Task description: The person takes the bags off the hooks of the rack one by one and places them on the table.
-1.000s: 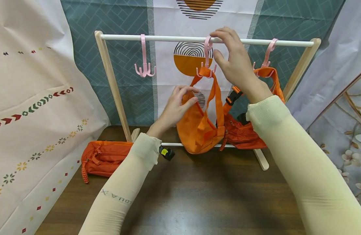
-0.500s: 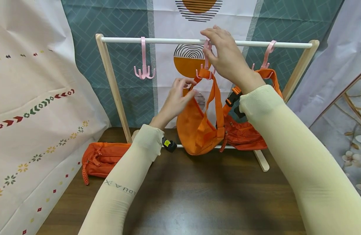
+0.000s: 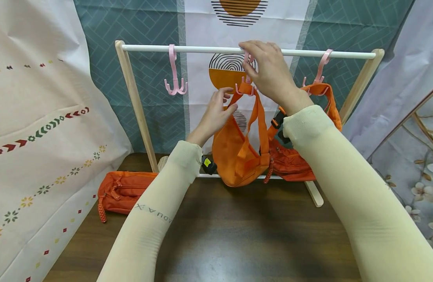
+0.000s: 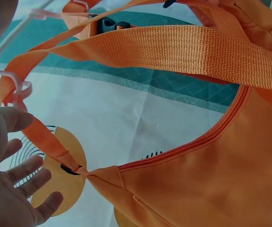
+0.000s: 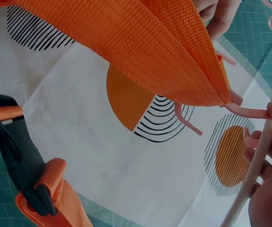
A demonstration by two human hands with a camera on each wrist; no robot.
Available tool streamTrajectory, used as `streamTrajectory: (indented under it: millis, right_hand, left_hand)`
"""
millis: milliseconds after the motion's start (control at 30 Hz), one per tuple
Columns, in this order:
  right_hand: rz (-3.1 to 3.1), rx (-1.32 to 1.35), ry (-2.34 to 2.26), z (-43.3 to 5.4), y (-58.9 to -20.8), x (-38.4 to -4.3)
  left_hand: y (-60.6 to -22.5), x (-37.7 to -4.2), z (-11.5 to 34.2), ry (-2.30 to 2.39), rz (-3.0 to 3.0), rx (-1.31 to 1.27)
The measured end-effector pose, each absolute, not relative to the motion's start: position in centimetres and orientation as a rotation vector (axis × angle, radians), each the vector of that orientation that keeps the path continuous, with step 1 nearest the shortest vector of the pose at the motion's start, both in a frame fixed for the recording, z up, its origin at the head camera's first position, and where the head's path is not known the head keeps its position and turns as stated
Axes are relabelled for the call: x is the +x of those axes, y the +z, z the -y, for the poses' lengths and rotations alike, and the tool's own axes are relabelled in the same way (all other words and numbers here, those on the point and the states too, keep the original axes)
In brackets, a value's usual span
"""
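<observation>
An orange waist bag [image 3: 228,156] hangs by its strap [image 4: 174,49] from the middle pink hook [image 5: 250,112] on the rack's white rail [image 3: 205,49]. My right hand [image 3: 269,70] is at the top of that hook, its thumb against the pink stem and its fingers bent behind the rail. Beside the strap, my left hand [image 3: 217,111] has its fingers loosely spread; its thumb is close to the strap and hook. Whether that thumb touches them I cannot tell.
A red-orange bag [image 3: 292,162] hangs from the right pink hook [image 3: 321,66], partly behind my right arm. The left pink hook [image 3: 174,74] carries nothing. Another red-orange bag [image 3: 122,192] lies on the dark wooden table [image 3: 237,235] at left. A black buckle [image 5: 20,151] dangles on a strap.
The right hand has moved left along the rail and closed in on the middle hook. The left hand has risen slightly toward the strap's top. The left hook has swung a little.
</observation>
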State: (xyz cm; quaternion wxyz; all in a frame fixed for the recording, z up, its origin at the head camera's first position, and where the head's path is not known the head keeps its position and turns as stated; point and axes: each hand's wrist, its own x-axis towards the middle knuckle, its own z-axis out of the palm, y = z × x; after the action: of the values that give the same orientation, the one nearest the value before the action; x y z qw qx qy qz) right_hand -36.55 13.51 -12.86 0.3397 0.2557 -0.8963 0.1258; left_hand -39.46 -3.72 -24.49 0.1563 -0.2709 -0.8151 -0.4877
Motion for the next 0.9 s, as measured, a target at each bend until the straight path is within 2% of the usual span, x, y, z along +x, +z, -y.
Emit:
streamTrajectory:
  millis: [400, 600, 900]
  right_hand:
    - [2.302, 0.688, 0.469, -13.8, -13.0, -36.7]
    - [2.354, 0.693, 0.563, -14.0, -12.4, -36.3]
    - [2.384, 0.718, 0.52, -14.2, -12.3, -36.3]
  left_hand:
    - [-25.1, -40.5, 2.7, -1.362, 2.4, -0.761]
    - [-25.2, -40.4, 3.9, -1.318, 2.412, -0.743]
    - [-25.3, -39.3, 6.3, -1.519, 2.378, -0.713]
